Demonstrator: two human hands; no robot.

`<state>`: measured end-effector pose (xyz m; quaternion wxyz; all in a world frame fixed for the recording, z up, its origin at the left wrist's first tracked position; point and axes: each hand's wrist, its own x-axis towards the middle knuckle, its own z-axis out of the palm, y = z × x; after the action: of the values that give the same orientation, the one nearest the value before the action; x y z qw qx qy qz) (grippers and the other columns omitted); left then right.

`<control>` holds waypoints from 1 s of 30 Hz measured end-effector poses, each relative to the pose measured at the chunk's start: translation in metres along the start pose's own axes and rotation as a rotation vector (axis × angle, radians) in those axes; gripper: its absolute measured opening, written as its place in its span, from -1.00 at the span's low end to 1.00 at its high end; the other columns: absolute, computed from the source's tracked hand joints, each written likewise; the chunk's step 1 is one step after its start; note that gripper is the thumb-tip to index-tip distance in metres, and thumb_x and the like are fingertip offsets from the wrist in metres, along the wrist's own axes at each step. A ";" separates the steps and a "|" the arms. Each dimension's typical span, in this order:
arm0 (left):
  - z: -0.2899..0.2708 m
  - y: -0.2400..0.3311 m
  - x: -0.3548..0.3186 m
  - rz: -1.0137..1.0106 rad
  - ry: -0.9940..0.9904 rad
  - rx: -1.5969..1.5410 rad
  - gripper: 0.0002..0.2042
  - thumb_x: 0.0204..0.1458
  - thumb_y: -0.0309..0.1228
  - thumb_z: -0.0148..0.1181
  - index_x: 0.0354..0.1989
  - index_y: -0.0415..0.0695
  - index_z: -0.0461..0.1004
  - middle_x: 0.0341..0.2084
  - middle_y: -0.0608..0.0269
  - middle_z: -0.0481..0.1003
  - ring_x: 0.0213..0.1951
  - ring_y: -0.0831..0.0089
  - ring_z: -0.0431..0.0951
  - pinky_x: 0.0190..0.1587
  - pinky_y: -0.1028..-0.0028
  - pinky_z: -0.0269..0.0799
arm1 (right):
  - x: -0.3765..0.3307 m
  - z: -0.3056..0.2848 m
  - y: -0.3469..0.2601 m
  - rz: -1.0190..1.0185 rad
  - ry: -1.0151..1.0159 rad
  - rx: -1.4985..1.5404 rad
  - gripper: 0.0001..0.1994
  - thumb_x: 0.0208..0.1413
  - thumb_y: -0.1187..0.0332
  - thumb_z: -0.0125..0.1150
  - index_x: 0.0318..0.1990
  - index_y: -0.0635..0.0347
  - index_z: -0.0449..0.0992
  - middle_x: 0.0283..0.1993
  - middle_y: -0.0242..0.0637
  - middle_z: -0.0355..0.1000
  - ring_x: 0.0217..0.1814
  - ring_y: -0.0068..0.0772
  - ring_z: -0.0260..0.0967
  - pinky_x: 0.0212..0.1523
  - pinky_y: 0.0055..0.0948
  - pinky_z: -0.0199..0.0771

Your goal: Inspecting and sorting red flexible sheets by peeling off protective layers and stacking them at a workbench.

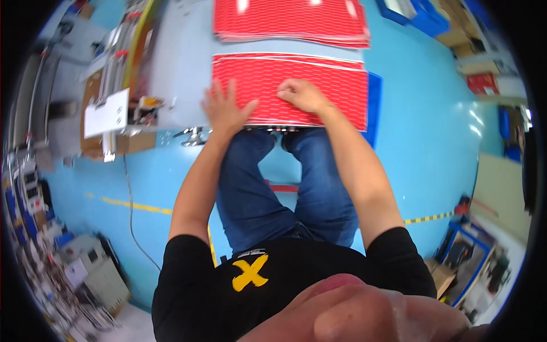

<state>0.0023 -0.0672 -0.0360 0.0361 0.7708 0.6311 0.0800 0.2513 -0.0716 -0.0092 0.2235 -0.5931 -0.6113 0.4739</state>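
**Inspector:** Bright blue floor [433, 142] surrounds a pale grey worktop [182, 62]. State what lies at its near edge.

**Assistant:** One stack of red patterned sheets [319, 85] lies flat at the near edge, its front side just over the seated person's knees. A second red stack [290, 20] lies behind it, apart by a narrow strip of worktop.

**Inspector:** Hands?

**Assistant:** Left hand [225, 108] rests palm down on the near stack's left front corner, fingers spread, partly over the bare worktop. Right hand [302, 94] lies on the middle of the same stack, fingers curled under and pressed together in a loose fist; whether it pinches a sheet I cannot tell.

**Inspector:** Clearances?

**Assistant:** Bare worktop lies left of the stack. On the right, the stack reaches the worktop's side, where a blue panel [373, 105] shows just beside it. The floor to the right is open up to blue bins [416, 14] and cardboard boxes [473, 51] far off.

**Inspector:** Left side?

**Assistant:** A machine frame with a white paper sheet [106, 113] clipped to it stands beside the worktop. Yellow floor tape [137, 206] crosses beneath, and cluttered equipment [74, 268] sits at lower left.
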 end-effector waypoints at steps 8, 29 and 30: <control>-0.004 -0.001 0.005 -0.087 -0.105 0.046 0.00 -0.02 0.39 0.02 0.46 -0.06 -0.04 0.41 -0.38 -0.19 0.43 -0.29 -0.19 0.37 -0.22 -0.27 | -0.083 -0.019 0.021 -0.199 0.419 0.156 -0.75 0.16 0.24 0.27 -0.13 0.20 0.56 -0.18 -0.21 0.56 -0.14 -0.37 0.51 -0.08 -0.39 0.50; 0.011 0.224 -0.025 0.746 -0.165 -0.590 -0.61 0.03 -0.41 0.22 0.09 -0.14 0.49 0.15 -0.07 0.40 0.19 -0.01 0.38 0.24 0.11 0.25 | -0.172 -0.035 0.102 0.136 0.704 0.364 -0.80 0.19 0.33 0.21 -0.18 0.28 0.60 -0.31 -0.22 0.60 -0.28 -0.51 0.52 -0.22 -0.47 0.48; 0.012 0.225 -0.024 0.746 -0.141 -0.617 -0.63 0.04 -0.42 0.21 0.06 -0.16 0.51 0.11 -0.07 0.43 0.15 0.00 0.41 0.21 0.12 0.29 | -0.170 -0.035 0.104 0.136 0.698 0.351 -0.80 0.19 0.34 0.21 -0.18 0.28 0.61 -0.30 -0.23 0.60 -0.27 -0.50 0.53 -0.21 -0.47 0.49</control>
<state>0.2170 -0.1357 -0.0146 0.2744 0.9011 0.2548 0.2184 0.3675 -0.2359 -0.0315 0.4840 -0.7104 -0.3676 0.3549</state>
